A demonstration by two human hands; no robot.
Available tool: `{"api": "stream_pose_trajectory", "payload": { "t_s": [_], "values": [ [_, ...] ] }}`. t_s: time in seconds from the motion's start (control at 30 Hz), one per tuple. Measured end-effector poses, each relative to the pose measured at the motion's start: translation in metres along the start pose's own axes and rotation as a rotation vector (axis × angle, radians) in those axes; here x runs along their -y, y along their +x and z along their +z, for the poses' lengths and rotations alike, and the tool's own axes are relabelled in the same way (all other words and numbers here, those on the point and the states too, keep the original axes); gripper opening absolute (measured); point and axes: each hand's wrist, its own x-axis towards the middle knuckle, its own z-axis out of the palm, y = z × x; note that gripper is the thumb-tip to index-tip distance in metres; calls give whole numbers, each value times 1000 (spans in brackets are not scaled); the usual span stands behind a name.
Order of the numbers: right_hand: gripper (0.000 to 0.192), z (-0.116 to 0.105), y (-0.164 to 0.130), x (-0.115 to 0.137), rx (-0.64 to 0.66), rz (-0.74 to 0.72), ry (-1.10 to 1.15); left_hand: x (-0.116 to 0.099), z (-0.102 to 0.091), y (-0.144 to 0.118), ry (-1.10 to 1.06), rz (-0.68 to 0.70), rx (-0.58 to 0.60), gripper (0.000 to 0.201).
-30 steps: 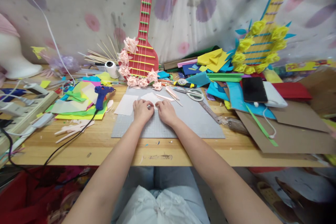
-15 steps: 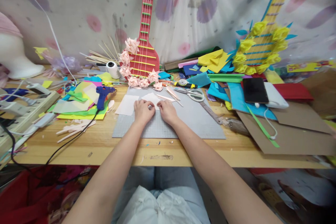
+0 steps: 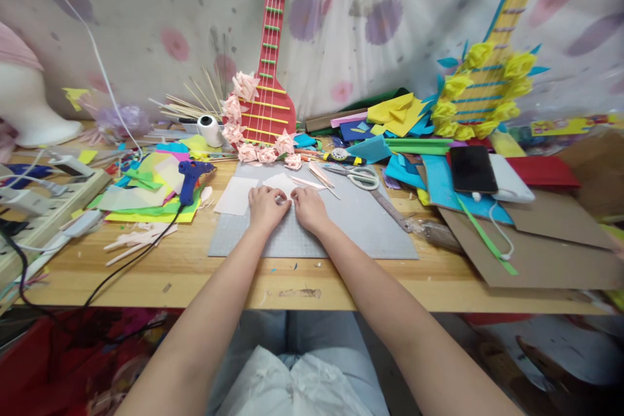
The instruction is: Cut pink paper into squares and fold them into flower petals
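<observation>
My left hand [image 3: 267, 207] and my right hand [image 3: 309, 208] are close together over a grey cutting mat [image 3: 361, 227]. Both have curled fingers, pinching the near part of a pale pink sheet of paper [image 3: 279, 181]; only its far corner shows clearly beyond the knuckles. Beside my left hand lies another pale sheet [image 3: 236, 197], flat and partly off the mat. Thin pale paper strips [image 3: 322, 177] rest just beyond my right hand. Scissors with light handles [image 3: 364, 177] and a metal ruler [image 3: 391, 210] lie farther right on the mat.
A blue glue gun [image 3: 189, 182] stands at left among coloured paper, its black cord crossing the table. A red paper instrument with pink flowers [image 3: 268, 114] leans at the back. Right are a black phone [image 3: 472, 169], cardboard [image 3: 550, 257] and a yellow flowered instrument [image 3: 480, 94].
My right hand has shifted very slightly left, bringing the fingertips of both hands a little closer. Everything else looks the same.
</observation>
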Motion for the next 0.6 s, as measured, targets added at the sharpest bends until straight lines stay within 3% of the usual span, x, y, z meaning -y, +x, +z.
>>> {"api": "stream_pose_trajectory", "payload": {
  "t_s": [0.3, 0.43, 0.6],
  "values": [
    [20, -2, 1, -4, -5, 14, 132, 1, 2, -1, -8, 26, -18, 19],
    [20, 1, 3, -7, -47, 12, 238, 5, 2, 1, -76, 32, -104, 22],
    [23, 1, 7, -15, -123, 115, 520, 15, -10, 29, -151, 14, -166, 21]
  ]
}}
